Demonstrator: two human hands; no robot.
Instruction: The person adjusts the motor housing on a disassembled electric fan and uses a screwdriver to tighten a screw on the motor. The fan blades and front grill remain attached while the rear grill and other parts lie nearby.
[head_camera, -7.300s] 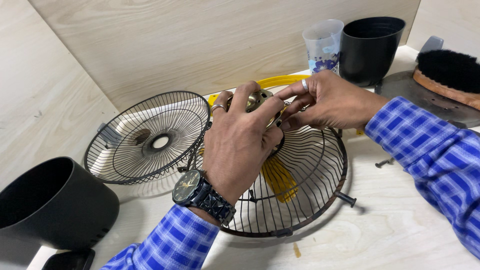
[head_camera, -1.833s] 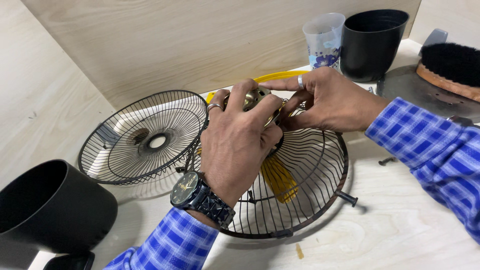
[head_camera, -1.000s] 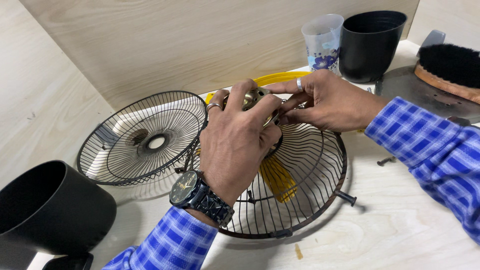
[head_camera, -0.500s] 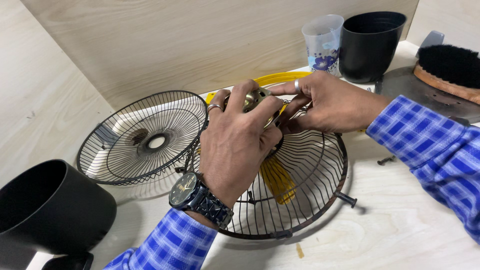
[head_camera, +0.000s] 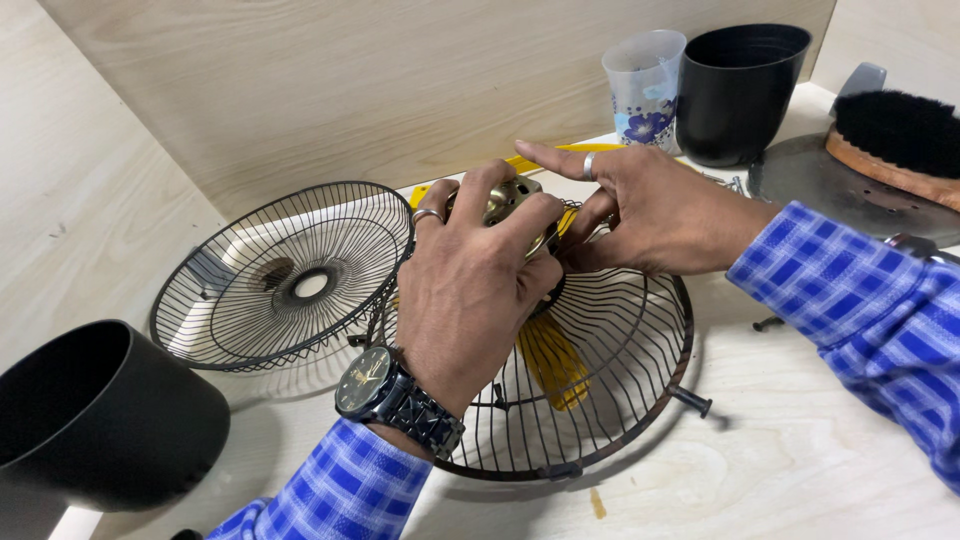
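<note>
Fan motor hub (head_camera: 510, 200), brass-coloured, sits at the centre of the rear wire guard (head_camera: 600, 400), which lies dished-side up on the pale wooden bench (head_camera: 800, 450). My left hand (head_camera: 470, 290) is cupped over the hub from above, fingers curled around its housing and pressed against it. My right hand (head_camera: 650, 210) meets it from the far side; compared with half a second ago, its forefinger has lifted off the hub and now extends straight out to the left, while thumb and remaining fingers stay tucked at the hub's right flank. What they pinch is hidden, so I cannot tell. I judge this to be a shift of grip, not a release, with the hub itself unmoved. The hub's long axis appears to run roughly upright out of the guard, tilted slightly away from me. A yellow blade (head_camera: 550, 365) shows through the wires beneath. Left of the guard lies the front grille (head_camera: 285, 275), face down, just beside it; a black pot (head_camera: 100, 420) stands nearer left. Behind are a clear cup (head_camera: 643, 75), a second black pot (head_camera: 745, 90) and a brush (head_camera: 895, 135).
</note>
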